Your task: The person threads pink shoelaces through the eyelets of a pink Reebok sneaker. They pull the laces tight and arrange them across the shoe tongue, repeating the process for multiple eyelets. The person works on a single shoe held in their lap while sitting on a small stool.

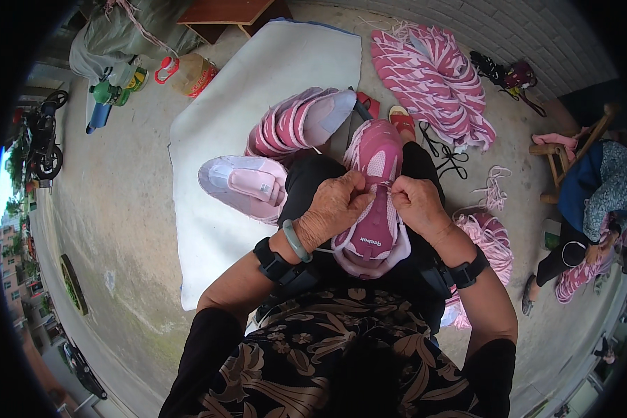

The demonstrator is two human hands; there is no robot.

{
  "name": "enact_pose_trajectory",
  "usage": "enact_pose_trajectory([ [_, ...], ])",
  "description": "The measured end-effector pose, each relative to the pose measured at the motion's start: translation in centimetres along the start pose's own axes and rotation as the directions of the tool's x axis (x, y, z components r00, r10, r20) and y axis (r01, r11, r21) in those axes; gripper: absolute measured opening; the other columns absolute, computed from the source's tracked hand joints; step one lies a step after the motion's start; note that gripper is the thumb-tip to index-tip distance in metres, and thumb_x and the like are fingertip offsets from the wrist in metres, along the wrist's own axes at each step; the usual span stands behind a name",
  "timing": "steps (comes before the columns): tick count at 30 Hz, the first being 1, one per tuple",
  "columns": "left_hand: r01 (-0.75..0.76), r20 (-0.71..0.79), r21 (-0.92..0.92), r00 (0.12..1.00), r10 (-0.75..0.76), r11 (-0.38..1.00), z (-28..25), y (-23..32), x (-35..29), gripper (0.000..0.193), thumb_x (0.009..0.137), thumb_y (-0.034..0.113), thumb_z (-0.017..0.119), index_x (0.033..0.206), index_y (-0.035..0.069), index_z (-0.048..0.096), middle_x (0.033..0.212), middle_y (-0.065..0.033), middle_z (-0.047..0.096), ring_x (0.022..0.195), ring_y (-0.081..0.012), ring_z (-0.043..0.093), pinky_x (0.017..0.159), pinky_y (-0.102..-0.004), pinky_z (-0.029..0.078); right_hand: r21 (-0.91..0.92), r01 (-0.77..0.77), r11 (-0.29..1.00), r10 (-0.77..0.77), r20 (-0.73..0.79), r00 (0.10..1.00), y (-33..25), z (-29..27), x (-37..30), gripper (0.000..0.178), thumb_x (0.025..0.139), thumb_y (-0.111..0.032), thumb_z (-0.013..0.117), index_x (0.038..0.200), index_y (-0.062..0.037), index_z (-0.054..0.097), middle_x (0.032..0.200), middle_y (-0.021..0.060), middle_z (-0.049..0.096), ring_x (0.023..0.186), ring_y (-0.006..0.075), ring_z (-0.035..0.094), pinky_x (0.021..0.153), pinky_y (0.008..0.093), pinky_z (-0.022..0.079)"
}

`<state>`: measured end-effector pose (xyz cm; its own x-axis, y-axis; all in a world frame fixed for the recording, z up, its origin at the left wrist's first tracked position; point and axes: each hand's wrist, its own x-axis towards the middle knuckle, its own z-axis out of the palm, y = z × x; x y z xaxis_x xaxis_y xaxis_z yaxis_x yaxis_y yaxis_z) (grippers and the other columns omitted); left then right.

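A pink sneaker upper [374,230] lies across my lap, toe pointing away from me and heel opening close to my body. My left hand [334,202], with a pale bangle at the wrist, is closed in a pinch at the left side of the tongue. On the other side, my right hand [419,203] pinches too. A pale shoelace [380,184] runs between both sets of fingertips across the throat of the upper. Left of my knee, a stack of nested pink uppers [292,125] and a single upper [244,182] lie on a white sheet.
The white sheet [209,111] covers the ground ahead and left. Heaped pink uppers [432,83] lie far right; more uppers with laces [488,240] are beside my right leg. Black laces [447,157] lie on the concrete. Another person [599,202] sits at the right. Bottles [188,74] stand far left.
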<state>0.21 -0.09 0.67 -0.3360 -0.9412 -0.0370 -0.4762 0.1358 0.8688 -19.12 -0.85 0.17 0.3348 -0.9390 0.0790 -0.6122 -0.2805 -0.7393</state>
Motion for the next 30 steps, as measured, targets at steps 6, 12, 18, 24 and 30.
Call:
enact_pose_trajectory([
  [6, -0.045, -0.044, -0.002, 0.998, 0.045, 0.999, 0.5, -0.1, -0.5, 0.021, 0.078, 0.010, 0.066, 0.087, 0.002, 0.048, 0.067, -0.0089, 0.053, 0.054, -0.0158, 0.052, 0.052, -0.0270, 0.043, 0.069, -0.076, 0.995, 0.074, 0.029, 0.997, 0.0, -0.2, 0.0, 0.002, 0.068, -0.003, 0.056, 0.066, -0.0024, 0.056, 0.062, 0.0172, 0.057, 0.061, 0.0343, 0.059, 0.055, 0.0382, 0.046],
  [12, -0.022, -0.055, -0.003, 0.998, 0.021, 1.000, 0.4, -0.5, -1.5, 0.023, 0.081, 0.011, 0.064, 0.093, 0.002, 0.046, 0.068, -0.0096, 0.053, 0.057, -0.0173, 0.054, 0.054, -0.0277, 0.045, 0.053, -0.098, 0.994, 0.095, 0.053, 0.994, -0.2, 0.3, 0.4, 0.005, 0.070, -0.006, 0.056, 0.066, -0.0025, 0.058, 0.063, 0.0170, 0.058, 0.062, 0.0340, 0.059, 0.057, 0.0385, 0.047],
  [18, 0.108, -0.042, -0.135, 0.993, -0.115, 0.985, 0.6, -0.5, -1.3, 0.024, 0.083, 0.014, 0.063, 0.093, 0.003, 0.044, 0.068, -0.0031, 0.046, 0.061, -0.0092, 0.042, 0.055, -0.0242, 0.041, 0.222, -0.478, 0.850, 0.417, 0.273, 0.867, -0.4, 0.2, 1.4, 0.009, 0.070, -0.009, 0.056, 0.068, -0.0017, 0.060, 0.057, 0.0150, 0.057, 0.055, 0.0291, 0.059, 0.051, 0.0365, 0.046],
  [24, 0.157, -0.026, -0.534, 0.979, -0.202, 0.831, 2.3, -0.2, -2.5, 0.014, 0.090, 0.015, 0.054, 0.094, 0.008, 0.043, 0.084, 0.0021, 0.043, 0.078, -0.0050, 0.041, 0.071, -0.0193, 0.037, 0.486, -0.233, 0.842, 0.210, 0.103, 0.972, 2.3, 3.8, 1.0, 0.012, 0.067, -0.012, 0.058, 0.069, -0.0002, 0.060, 0.061, 0.0121, 0.056, 0.056, 0.0228, 0.055, 0.051, 0.0344, 0.043],
  [30, 0.114, 0.001, -0.515, 0.991, -0.132, 0.849, 4.2, -2.4, -3.8, 0.017, 0.092, 0.016, 0.051, 0.101, 0.005, 0.041, 0.090, -0.0007, 0.042, 0.084, -0.0081, 0.040, 0.078, -0.0201, 0.036, 0.327, -0.019, 0.945, 0.078, -0.168, 0.983, 2.6, 5.1, -0.7, 0.006, 0.066, -0.005, 0.055, 0.061, -0.0028, 0.057, 0.060, 0.0174, 0.057, 0.060, 0.0334, 0.059, 0.055, 0.0394, 0.045],
])
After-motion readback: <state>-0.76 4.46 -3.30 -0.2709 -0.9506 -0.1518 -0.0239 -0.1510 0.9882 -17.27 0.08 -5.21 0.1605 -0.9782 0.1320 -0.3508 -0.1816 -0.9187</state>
